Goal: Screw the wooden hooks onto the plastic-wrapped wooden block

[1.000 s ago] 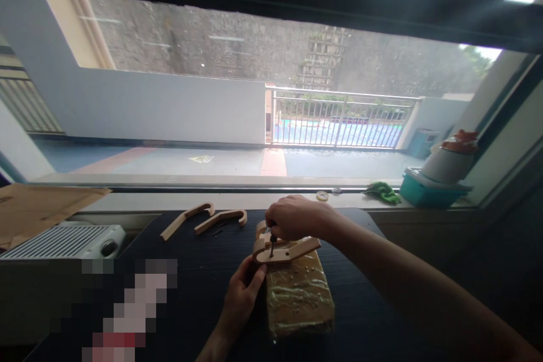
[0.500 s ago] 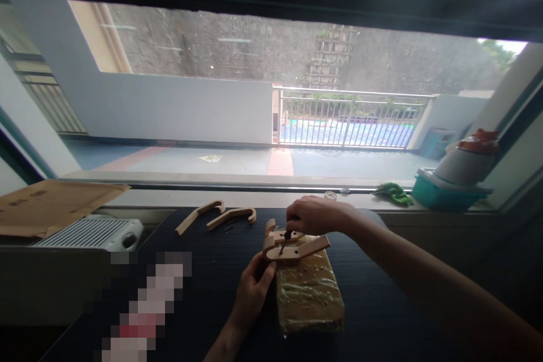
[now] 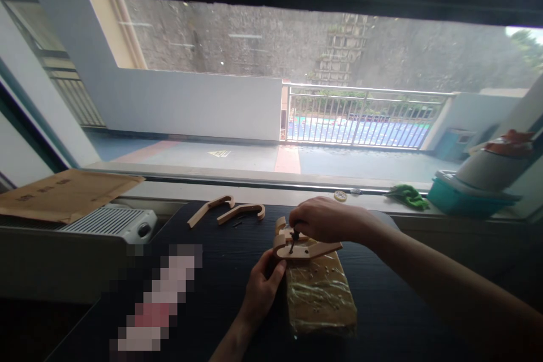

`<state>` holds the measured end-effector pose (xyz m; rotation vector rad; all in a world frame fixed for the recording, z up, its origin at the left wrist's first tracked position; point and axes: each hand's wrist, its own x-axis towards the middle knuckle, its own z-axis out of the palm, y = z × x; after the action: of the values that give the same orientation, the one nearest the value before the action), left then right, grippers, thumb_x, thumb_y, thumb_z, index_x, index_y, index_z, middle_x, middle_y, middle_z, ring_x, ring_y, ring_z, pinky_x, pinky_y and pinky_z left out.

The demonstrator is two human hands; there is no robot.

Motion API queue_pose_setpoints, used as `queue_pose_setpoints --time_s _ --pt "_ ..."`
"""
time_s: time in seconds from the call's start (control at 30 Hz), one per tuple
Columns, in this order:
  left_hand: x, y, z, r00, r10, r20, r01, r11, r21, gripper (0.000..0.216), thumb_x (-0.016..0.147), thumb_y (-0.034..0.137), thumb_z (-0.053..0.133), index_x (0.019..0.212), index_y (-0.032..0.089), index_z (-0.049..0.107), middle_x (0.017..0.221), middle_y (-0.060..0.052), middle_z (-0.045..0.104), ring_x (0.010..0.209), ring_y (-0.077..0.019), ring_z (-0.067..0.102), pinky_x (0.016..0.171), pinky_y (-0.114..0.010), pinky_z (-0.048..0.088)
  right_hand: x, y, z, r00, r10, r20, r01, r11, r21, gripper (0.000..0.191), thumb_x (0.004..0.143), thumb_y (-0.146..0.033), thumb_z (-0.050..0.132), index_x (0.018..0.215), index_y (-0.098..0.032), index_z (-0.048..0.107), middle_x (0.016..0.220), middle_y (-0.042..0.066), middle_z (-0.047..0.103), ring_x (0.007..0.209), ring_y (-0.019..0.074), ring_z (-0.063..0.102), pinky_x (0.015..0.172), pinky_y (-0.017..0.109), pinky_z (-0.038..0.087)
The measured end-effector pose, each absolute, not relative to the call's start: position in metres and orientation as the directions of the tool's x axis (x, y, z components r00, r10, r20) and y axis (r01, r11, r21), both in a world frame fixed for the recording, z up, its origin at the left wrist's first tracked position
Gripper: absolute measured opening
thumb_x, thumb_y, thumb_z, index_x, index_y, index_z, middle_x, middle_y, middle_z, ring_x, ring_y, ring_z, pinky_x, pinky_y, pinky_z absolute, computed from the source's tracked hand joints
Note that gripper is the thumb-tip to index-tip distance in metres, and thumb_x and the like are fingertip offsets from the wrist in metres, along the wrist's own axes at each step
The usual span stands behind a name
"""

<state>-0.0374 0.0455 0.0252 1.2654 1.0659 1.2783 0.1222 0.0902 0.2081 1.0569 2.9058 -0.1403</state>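
Observation:
My right hand (image 3: 324, 219) is closed round the dark handle of a screwdriver (image 3: 292, 242), whose shaft points down to a hole in a pale wooden hook (image 3: 324, 250). That hook lies across the far end of a block wrapped in clear plastic (image 3: 320, 294), with its curved end to the left. My left hand (image 3: 261, 287) grips the curved end, thumb in front, its other fingers partly hidden. A second wooden hook (image 3: 280, 223) sits behind the first, mostly covered by my right hand. Small holes dot the block's near top.
Two loose wooden hooks (image 3: 207, 211) and several small dark screws (image 3: 238, 221) lie on the dark table (image 3: 229, 266). A cardboard sheet (image 3: 68, 192) rests at the left. On the windowsill are a tape roll (image 3: 340, 195), a green cloth (image 3: 407, 196) and a teal box (image 3: 466, 197).
The view has shifted, so everything appears slightly further right. My right hand keeps the screwdriver at the same hole, and my left hand stays at the hook's curved end.

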Motion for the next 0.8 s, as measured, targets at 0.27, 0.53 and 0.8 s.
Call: queue_pose_setpoints --time_s 0.27,0.53,0.8 --pt "-0.038 0.045 0.024 0.05 0.991 0.125 -0.076 -0.121 0.99 0.026 0.077 0.031 0.059 0.099 0.018 0.062 0.097 -0.003 0.068 0.094 -0.0211 0.061 0.083 -0.027 0.046 0.116 0.09 0.206 -0.697 0.711 -0.093 0.713 0.701 0.018 0.031 0.089 -0.029 0.036 0.087 -0.016 0.064 0.077 0.006 0.066 0.069 0.0154 0.057 0.056 0.025 0.032" --pt "-0.037 0.046 0.022 0.064 0.988 0.137 -0.109 -0.13 0.986 0.023 0.077 0.028 0.059 0.098 0.017 0.06 0.096 -0.003 0.068 0.093 -0.0199 0.061 0.083 -0.027 0.046 0.115 0.08 0.212 -0.777 0.625 -0.076 0.628 0.778 -0.023 0.018 0.081 -0.023 0.045 0.086 -0.023 0.063 0.078 0.0 0.065 0.067 0.013 0.055 0.053 0.025 0.027" --pt "-0.037 0.046 0.021 0.066 0.988 0.137 -0.113 -0.129 0.985 0.023 0.079 0.026 0.058 0.099 0.018 0.059 0.096 -0.002 0.067 0.094 -0.0192 0.06 0.084 -0.026 0.045 0.114 0.086 0.201 -0.756 0.652 -0.063 0.654 0.756 -0.029 0.026 0.086 -0.028 0.037 0.083 -0.018 0.06 0.073 0.003 0.064 0.063 0.0135 0.054 0.053 0.025 0.028"
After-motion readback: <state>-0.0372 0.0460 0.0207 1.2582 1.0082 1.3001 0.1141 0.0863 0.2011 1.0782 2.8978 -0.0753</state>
